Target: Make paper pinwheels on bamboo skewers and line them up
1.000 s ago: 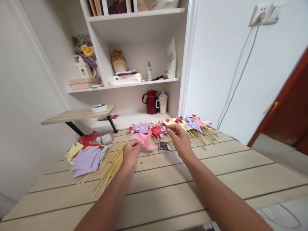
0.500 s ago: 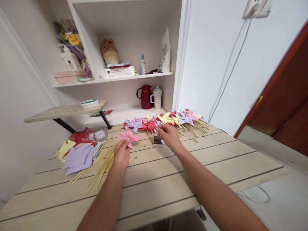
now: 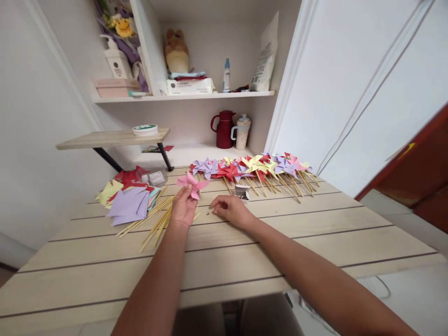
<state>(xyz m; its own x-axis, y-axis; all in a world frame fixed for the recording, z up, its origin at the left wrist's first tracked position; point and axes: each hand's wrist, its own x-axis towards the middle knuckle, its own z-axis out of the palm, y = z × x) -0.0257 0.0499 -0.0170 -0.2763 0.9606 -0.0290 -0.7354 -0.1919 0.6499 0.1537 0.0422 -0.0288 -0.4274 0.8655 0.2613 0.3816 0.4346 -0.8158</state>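
Observation:
A pink paper pinwheel is pinched by its middle between the thumb and fingers of my left hand, raised above the table. My right hand rests low over the tabletop, fingers curled and drawn together. Whatever they hold, if anything, is too small to make out. Just left of those fingertips lies a tiny metallic piece. Behind the right hand stands a small open box with dark little pieces inside. Thin wooden sticks lie beside and partly behind my left hand.
Finished pinwheels on sticks lie in a row along the back of the table. To the left are lilac paper sheets, a clear plastic container and a raised wooden stand. A red jug and a cup stand behind.
My right hand has come down from beside the pinwheel row, past the small box, to the tabletop nearer my left hand. The left still holds the pink pinwheel. The view has shifted.

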